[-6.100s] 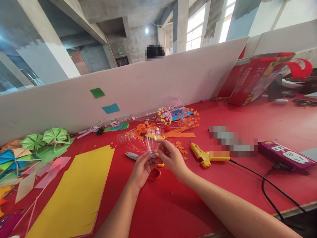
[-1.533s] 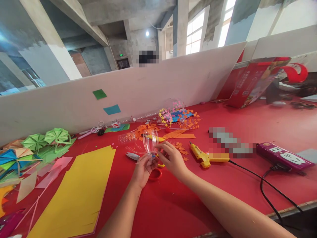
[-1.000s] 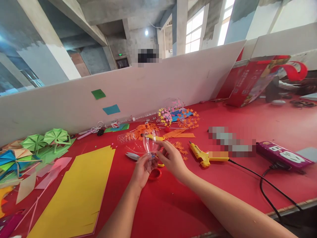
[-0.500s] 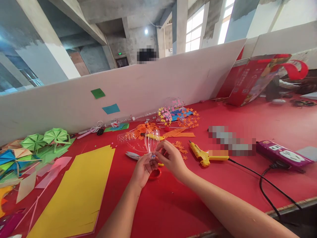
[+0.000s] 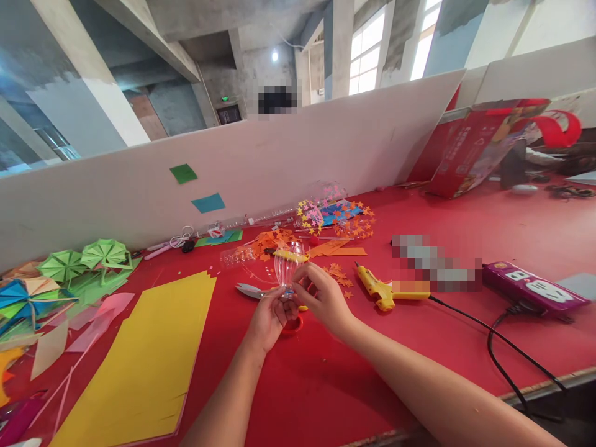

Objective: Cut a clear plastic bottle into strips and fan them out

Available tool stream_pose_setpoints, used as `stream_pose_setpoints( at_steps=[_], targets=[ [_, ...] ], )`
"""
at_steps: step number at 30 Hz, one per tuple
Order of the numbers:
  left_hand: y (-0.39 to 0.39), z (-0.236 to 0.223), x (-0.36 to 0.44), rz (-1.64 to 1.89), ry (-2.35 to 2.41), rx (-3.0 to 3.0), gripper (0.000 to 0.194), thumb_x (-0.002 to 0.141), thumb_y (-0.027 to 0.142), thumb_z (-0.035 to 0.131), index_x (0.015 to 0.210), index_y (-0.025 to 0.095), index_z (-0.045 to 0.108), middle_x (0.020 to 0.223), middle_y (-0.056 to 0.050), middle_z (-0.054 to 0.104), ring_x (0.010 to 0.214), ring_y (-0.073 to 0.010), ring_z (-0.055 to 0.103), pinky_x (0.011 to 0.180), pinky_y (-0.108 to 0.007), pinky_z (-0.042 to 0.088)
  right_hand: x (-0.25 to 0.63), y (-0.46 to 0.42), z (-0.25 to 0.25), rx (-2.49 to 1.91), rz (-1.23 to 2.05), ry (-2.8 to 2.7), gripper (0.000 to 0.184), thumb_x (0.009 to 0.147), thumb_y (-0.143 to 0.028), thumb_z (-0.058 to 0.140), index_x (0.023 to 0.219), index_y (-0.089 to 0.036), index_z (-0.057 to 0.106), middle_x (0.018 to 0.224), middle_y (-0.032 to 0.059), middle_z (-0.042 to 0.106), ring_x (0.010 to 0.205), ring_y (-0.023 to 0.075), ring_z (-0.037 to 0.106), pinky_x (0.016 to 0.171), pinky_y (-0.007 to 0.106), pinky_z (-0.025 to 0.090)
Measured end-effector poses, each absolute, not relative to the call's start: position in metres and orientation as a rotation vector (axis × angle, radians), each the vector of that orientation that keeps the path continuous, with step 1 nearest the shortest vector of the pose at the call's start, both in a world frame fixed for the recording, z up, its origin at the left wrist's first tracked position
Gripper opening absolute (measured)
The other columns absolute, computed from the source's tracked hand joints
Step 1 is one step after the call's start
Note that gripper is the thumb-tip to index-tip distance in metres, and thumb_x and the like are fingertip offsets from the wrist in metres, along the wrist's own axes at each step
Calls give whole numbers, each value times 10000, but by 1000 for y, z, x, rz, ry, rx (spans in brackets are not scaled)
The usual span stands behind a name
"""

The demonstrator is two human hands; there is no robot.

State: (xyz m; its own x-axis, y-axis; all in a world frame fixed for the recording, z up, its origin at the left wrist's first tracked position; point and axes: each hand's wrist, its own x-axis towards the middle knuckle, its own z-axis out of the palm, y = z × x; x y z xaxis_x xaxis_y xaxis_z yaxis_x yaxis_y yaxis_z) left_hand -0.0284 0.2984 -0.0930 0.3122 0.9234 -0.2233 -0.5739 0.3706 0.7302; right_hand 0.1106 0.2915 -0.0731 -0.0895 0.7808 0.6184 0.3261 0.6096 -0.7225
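Note:
A clear plastic bottle piece point(image 5: 287, 267), with long ribs or strips spreading up from its narrow neck, stands upright between my hands. My left hand point(image 5: 267, 318) closes its fingertips round the neck from below. With thumb and fingers pinched, my right hand point(image 5: 322, 298) grips the right side near the neck; the exact contact is partly hidden. Behind my hands lie scissors point(image 5: 250, 291), their red handle showing below my fingers. A yellow cutter knife point(image 5: 292, 256) is seen through and beyond the clear plastic. Orange paper stars point(image 5: 339, 274) lie just past my right hand.
A yellow glue gun point(image 5: 379, 290) lies to the right, its black cord running by a purple case point(image 5: 535, 288). Yellow paper sheets point(image 5: 144, 354) and folded green paper umbrellas point(image 5: 105, 253) are at left. A white partition point(image 5: 279, 161) borders the red table point(image 5: 316, 385); a red box point(image 5: 479, 149) stands back right.
The bottle piece has shifted very slightly to the right and tilted a little. Both hands keep nearly the same place and hold.

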Motion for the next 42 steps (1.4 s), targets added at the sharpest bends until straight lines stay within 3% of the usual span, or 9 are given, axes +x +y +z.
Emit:
stream_pose_setpoints(
  at_steps=[9,23,30,42],
  targets=[
    [299,-91,-30,1131,691,559,81,735,162,637,666,126,613,557,-16,640,482,-104,586,480,-203,452,111,292,-81,-746,388,-1805,125,861,-127,479,785,-214,526,815,44,635,697,142,591,632,245,481],
    [301,-95,-31,1203,698,531,121,666,158,696,629,120,588,552,18,616,486,-74,565,461,-170,434,109,294,-84,-734,335,-1968,164,842,-94,491,719,-196,524,723,35,617,622,133,591,580,210,459],
    [297,-90,-30,1170,686,576,136,655,191,722,667,122,606,599,-1,646,519,-92,584,514,-202,472,113,294,-85,-703,273,-1858,119,894,-119,449,844,-201,520,851,66,626,755,147,603,677,241,488],
    [297,-90,-30,1177,664,600,124,654,185,725,672,127,616,582,8,623,502,-80,553,469,-183,422,111,288,-81,-714,225,-1868,128,905,-139,459,947,-209,557,886,63,616,756,149,602,651,241,492]
  ],
)
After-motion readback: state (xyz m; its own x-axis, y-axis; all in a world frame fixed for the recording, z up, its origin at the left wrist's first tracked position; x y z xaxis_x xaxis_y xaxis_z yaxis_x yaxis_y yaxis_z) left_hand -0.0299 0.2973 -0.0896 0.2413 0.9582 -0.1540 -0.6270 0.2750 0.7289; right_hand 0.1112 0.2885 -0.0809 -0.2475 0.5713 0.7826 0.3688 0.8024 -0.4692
